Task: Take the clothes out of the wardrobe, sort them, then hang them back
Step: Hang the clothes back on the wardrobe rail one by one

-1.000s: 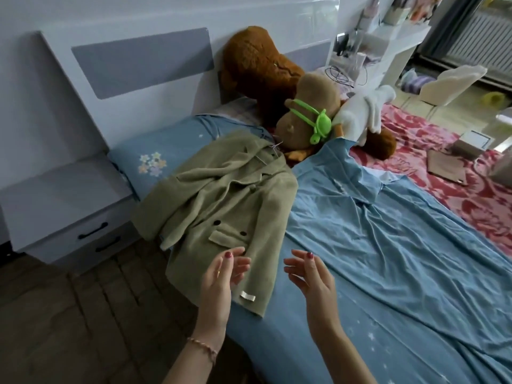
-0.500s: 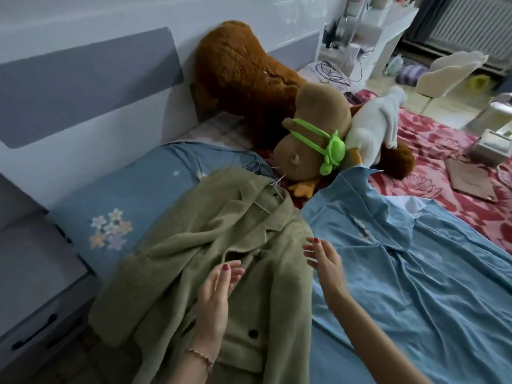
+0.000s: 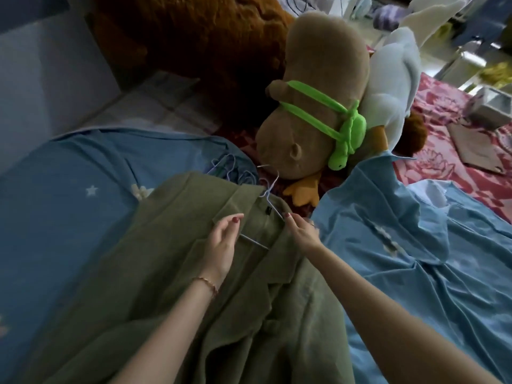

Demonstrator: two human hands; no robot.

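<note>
An olive green jacket lies front-up on the bed, still on a thin wire hanger whose hook points toward the plush toys. My left hand rests on the jacket's left lapel with its fingers relaxed, just over the hanger's lower bar. My right hand pinches the right side of the collar where the hanger's arm runs under the cloth. A light blue garment is spread out to the right of the jacket.
A tan plush toy with a green strap, a big brown bear and a white plush crowd the head of the bed. Loose wire hangers lie on the blue pillow. A red patterned cover holds a box and a flat brown packet.
I have leaned in toward the head of the bed. Both hands moved up from the jacket's hem and middle to its collar, and the right hand took hold there.
</note>
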